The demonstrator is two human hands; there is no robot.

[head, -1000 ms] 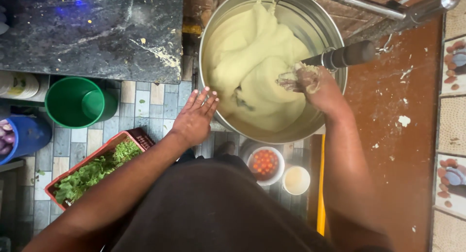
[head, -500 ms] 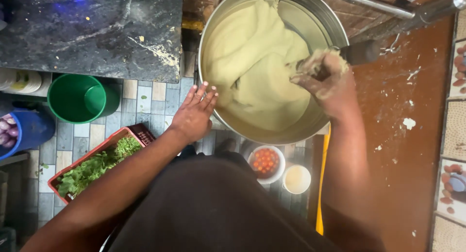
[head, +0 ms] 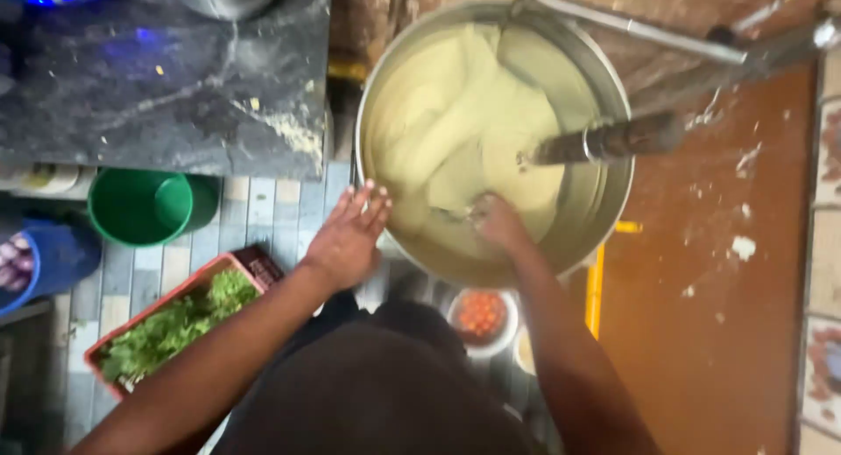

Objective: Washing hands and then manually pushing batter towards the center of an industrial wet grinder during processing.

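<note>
Tiled floor [head: 263, 211] is lying below – left hand [head: 348, 238] is pressing flat, fingers spread, on the steel pot [head: 613, 211] rim at 8 o'clock; right hand [head: 498, 223] is sinking into the batter [head: 455, 122] – its grasp I cannot tell.

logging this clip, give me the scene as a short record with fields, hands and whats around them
left hand: left hand, open, fingers spread against the outer rim of the metal bowl
right hand: right hand, inside the bowl, pressed into the pale dough; grip cannot be told
in bowl: dark rod reaching in from the right
floor left: green bucket, red tray of leafy greens
below bowl: small bowl of red pieces
upper left: dark stone counter
</note>
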